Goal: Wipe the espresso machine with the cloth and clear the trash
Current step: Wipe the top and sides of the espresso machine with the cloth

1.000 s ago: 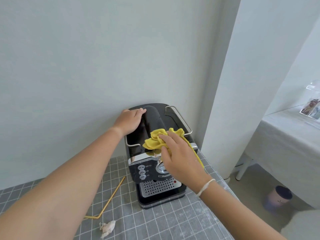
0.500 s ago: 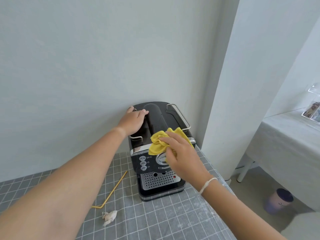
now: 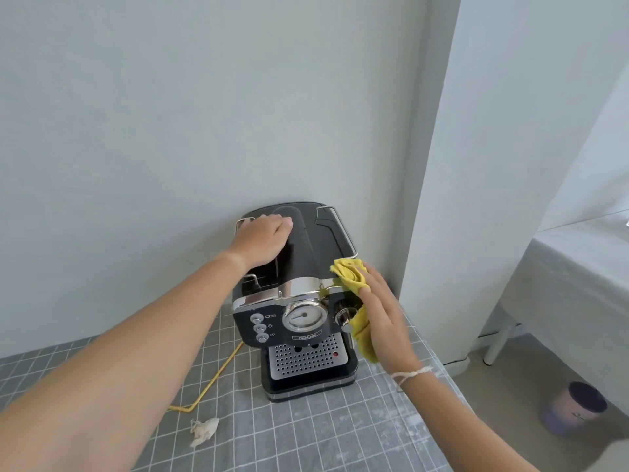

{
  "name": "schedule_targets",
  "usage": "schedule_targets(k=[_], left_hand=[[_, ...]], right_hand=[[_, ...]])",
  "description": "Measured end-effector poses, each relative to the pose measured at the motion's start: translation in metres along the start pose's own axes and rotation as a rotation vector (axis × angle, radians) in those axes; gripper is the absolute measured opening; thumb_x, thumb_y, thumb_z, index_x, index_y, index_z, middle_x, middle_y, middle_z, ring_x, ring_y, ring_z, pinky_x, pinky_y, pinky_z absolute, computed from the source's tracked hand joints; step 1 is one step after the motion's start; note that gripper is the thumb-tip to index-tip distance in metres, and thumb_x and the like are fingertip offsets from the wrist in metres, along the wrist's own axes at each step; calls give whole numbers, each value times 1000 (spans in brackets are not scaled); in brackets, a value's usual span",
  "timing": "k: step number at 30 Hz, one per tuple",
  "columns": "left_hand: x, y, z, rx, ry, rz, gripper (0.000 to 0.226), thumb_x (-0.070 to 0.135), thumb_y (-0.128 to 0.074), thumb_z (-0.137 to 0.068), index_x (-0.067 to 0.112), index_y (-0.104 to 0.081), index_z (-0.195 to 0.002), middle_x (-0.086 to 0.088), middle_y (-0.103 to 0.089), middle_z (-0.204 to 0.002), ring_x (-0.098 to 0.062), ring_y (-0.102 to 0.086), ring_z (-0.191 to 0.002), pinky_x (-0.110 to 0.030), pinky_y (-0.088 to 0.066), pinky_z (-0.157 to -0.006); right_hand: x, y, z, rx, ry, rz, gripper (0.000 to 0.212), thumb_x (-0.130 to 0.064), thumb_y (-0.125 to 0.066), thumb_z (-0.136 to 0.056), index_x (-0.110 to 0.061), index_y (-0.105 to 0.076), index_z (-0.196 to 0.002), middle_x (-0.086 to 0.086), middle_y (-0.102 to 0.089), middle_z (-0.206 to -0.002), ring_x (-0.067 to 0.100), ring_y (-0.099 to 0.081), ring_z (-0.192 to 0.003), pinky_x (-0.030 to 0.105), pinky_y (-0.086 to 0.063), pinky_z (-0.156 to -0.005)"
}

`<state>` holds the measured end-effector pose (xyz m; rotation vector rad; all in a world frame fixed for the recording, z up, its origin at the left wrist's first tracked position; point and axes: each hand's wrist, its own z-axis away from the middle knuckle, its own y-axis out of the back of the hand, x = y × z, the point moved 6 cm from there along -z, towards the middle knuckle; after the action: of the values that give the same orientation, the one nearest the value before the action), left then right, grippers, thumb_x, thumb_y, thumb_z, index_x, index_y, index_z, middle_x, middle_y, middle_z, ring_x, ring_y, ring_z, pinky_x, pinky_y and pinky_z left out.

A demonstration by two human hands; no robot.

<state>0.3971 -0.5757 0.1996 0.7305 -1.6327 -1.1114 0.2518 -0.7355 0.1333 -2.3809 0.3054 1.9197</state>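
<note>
Right hand fingers: the right hand (image 3: 381,318) lies flat with fingers extended, pressing the yellow cloth (image 3: 357,301) against the right side of the espresso machine (image 3: 299,301); the cloth is pinned under the palm rather than clenched
Left hand fingers: the left hand (image 3: 262,241) rests palm down on the far left of the machine's black top, fingers loosely curled over it; it grasps nothing loose
Cloth: bunched at the machine's upper right corner, one fold on the chrome band, the rest hanging down the right flank beside the knob (image 3: 344,315)
Wrist: a white string bracelet (image 3: 410,374) circles the right wrist
Espresso machine: upright at the far edge of the table, its back near the wall; round gauge (image 3: 304,316) at the front centre, three buttons to its left, perforated drip tray (image 3: 306,357) below
Table: grey checked tablecloth (image 3: 306,437) under the machine
Trash: a yellow bent straw (image 3: 211,383) lies left of the machine's base; a crumpled white paper scrap (image 3: 203,430) sits near it, closer to the viewer; both untouched
Floor: a purple cup-shaped bin (image 3: 575,408) stands to the right, well apart from the table
</note>
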Motion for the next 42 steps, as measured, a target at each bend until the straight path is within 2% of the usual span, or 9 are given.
schedule_targets(k=[3,7,12,16,25,30,34,39,42], left_hand=[[3,-8,-6,-5,57,118,47,35,-26,-98,18,-42,-138,-1,-29,-154,-16,-21,-144,-34,-11,-119],[5,-12,-15,27,140,143,49,37,-29,-97,19,-37,-141,2,-23,-157,-12,-17,-145,-29,-10,-116],[13,-16,-21,126,194,165,46,34,-33,-97,18,-40,-139,2,-26,-155,-13,-21,-144,-28,-15,-114],[13,-17,-19,193,213,184,42,28,-32,-97,21,-45,-136,4,-31,-153,-11,-24,-142,-27,-17,-112],[10,-18,-20,213,246,125,43,22,-40,-94,26,-44,-137,10,-30,-152,-7,-25,-141,-17,-16,-103],[12,-18,-23,185,236,91,44,22,-39,-95,26,-40,-139,11,-26,-154,-6,-21,-142,-17,-14,-103],[14,-19,-22,171,242,90,45,22,-39,-95,26,-39,-140,11,-26,-154,-5,-22,-141,-17,-15,-104],[14,-19,-21,174,254,99,45,21,-41,-94,25,-40,-139,11,-26,-153,-5,-24,-141,-20,-18,-108],[13,-19,-21,180,251,105,45,20,-42,-94,25,-41,-139,11,-27,-153,-4,-23,-141,-18,-17,-107]], right_hand=[[15,0,-12,-62,-115,-190,42,-57,-29,-88,-49,-43,-127,-16,-46,-140,5,-40,-131,34,-28,-113],[38,-1,-35,-116,-332,-314,55,-69,-34,-81,-38,-53,-123,4,-65,-120,35,-57,-113,52,-42,-104],[34,-1,-76,-267,-337,-273,47,-55,-26,-93,-37,-34,-136,-16,-42,-133,10,-41,-124,24,-37,-96],[26,-5,-107,-325,-213,-235,46,-54,-30,-93,-44,-26,-138,-20,-30,-148,3,-28,-137,37,-20,-117],[36,-7,-86,-323,-254,-452,31,-48,-43,-89,-59,-46,-118,-24,-25,-150,-1,-21,-139,34,-17,-116],[42,-8,-110,-293,-296,-504,33,-55,-27,-93,-54,-55,-111,-40,-49,-121,-19,-39,-118,23,-21,-110],[43,-20,-151,-272,-224,-461,38,-54,-29,-90,-52,-43,-125,-19,-31,-149,0,-27,-137,36,-18,-118],[93,-28,-155,-275,-443,-565,48,-41,-27,-97,-17,-45,-133,0,-56,-129,12,-56,-112,19,-44,-92],[133,-28,-132,-281,-570,-466,53,-42,-20,-97,-9,-39,-135,5,-45,-142,5,-51,-104,23,-28,-106]])
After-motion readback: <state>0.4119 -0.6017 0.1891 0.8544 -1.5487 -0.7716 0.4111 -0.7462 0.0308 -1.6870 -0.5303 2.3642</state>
